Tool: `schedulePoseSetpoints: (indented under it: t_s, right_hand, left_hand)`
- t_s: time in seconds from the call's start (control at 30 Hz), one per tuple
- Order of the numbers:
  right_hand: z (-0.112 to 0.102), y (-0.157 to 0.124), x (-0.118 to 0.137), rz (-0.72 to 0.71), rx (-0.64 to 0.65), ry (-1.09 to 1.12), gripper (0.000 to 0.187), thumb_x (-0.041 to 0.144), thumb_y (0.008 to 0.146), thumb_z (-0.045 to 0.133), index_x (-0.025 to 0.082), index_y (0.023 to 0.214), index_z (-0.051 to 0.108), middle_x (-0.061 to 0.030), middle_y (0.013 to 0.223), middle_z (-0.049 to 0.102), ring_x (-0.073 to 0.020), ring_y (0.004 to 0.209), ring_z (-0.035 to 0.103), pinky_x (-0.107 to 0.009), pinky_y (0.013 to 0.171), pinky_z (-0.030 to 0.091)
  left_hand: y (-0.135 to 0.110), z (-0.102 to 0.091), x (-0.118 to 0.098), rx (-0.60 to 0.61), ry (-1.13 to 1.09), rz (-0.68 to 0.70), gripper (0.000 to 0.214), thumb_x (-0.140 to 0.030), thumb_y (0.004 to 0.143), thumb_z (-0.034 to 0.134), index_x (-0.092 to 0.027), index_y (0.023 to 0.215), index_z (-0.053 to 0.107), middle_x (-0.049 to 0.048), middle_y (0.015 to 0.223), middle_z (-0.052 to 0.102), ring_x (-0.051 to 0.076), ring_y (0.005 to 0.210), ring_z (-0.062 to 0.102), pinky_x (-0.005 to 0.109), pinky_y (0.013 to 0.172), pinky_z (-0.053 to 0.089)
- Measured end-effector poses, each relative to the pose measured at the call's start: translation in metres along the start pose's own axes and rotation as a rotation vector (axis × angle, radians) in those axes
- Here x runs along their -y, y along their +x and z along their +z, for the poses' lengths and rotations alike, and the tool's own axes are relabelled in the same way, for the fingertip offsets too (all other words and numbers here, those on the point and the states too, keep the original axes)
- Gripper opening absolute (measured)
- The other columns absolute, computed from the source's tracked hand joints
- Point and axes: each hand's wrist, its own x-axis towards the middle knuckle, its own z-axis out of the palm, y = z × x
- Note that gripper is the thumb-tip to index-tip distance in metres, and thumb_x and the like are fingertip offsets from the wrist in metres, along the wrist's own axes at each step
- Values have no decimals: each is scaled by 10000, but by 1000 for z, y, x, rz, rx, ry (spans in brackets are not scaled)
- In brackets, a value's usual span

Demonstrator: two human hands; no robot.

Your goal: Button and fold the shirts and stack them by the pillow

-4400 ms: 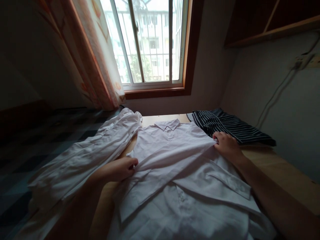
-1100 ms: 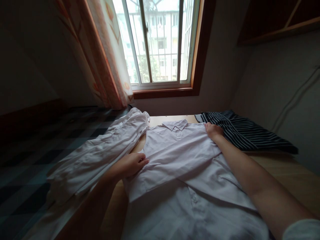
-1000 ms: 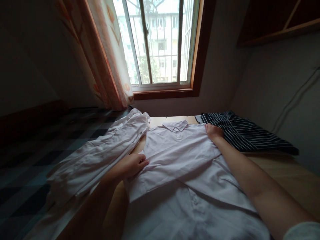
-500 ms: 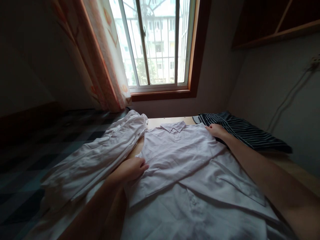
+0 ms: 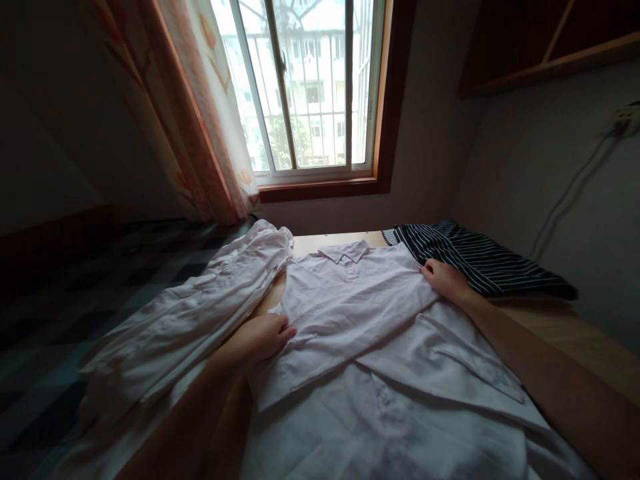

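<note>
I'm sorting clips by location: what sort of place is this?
Likely a room in a home, perhaps a bedroom: a flowered orange and white fabric curtain hangs at a brown-framed glass window, and a white collared shirt lies spread on a pale wooden surface.

The collared shirt (image 5: 345, 307) lies on the table (image 5: 565, 327), spread between my left hand (image 5: 269, 335) and my right hand (image 5: 447, 279), its collar (image 5: 357, 251) beyond both. Left of my left hand, one garment (image 5: 195, 313); just beyond my right, a second garment (image 5: 480, 260). Farther ahead, a window (image 5: 310, 100), curtain (image 5: 200, 127) on its left, wall socket (image 5: 626, 122) off right.
</note>
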Motion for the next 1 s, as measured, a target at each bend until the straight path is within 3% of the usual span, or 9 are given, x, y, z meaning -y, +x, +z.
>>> schedulePoseSetpoints:
  t_s: [0.17, 0.4, 0.53, 0.6, 0.67, 0.77, 0.87, 1.0]
  right_hand:
    - [-1, -8, 7, 61, -16, -67, 409, 476, 993, 386, 204, 1043, 687, -135, 967, 744, -271, 873, 696, -312, 675, 429]
    - [-4, -17, 14, 38, -9, -178, 377, 395, 1012, 370, 165, 1083, 660, -166, 978, 739, -296, 905, 707, -351, 720, 468]
    - [-10, -16, 9, -83, -71, -209, 255, 305, 962, 494, 156, 1102, 646, -170, 1052, 717, -302, 992, 673, -377, 800, 488]
    - [-14, -16, 9, -205, -158, -173, 247, 291, 935, 538, 156, 1105, 655, -172, 1124, 693, -310, 1073, 636, -400, 878, 490]
    - [-14, -18, 15, -377, -194, -82, 270, 287, 936, 532, 148, 1124, 667, -168, 1162, 683, -300, 1127, 612, -413, 963, 476]
    - [-4, -26, 31, -671, -113, 78, 294, 261, 933, 517, 159, 1145, 694, -150, 1244, 668, -270, 1189, 596, -401, 1049, 450]
    - [14, -34, 44, -776, -45, 164, 327, 239, 931, 489, 176, 1162, 711, -150, 1349, 620, -274, 1256, 566, -421, 1083, 437]
    - [30, -34, 41, -704, 5, 190, 430, 320, 943, 477, 145, 1296, 649, -169, 1408, 576, -288, 1325, 513, -444, 1130, 395]
  left_hand:
    - [2, 2, 3, 22, 18, -2, 353, -437, 916, 460, -187, 785, 671, 98, 850, 722, 257, 762, 660, 305, 670, 423]
    - [1, 1, 4, 12, 80, -30, 338, -442, 914, 486, -182, 807, 674, 115, 901, 738, 276, 828, 683, 311, 660, 414]
    - [-2, 0, 4, -40, 71, -49, 317, -454, 897, 541, -194, 765, 666, 100, 839, 733, 275, 766, 678, 319, 641, 420]
    - [-3, -1, 1, -160, 97, -42, 295, -455, 878, 590, -194, 763, 666, 99, 800, 720, 280, 757, 669, 334, 661, 447]
    - [-2, 0, -3, -362, 133, 60, 250, -430, 868, 630, -190, 817, 680, 104, 848, 714, 292, 846, 665, 371, 757, 487]
    - [6, 11, -13, -586, 88, 368, 249, -385, 920, 593, -200, 1058, 686, 109, 1101, 696, 282, 1086, 620, 426, 979, 471]
    - [17, 33, -22, -538, -20, 584, 397, -374, 993, 479, -241, 1360, 552, 100, 1409, 566, 240, 1319, 499, 414, 1100, 422]
    - [25, 56, -29, -316, -13, 585, 559, -483, 1008, 417, -248, 1514, 390, 94, 1587, 371, 254, 1475, 310, 445, 1193, 316]
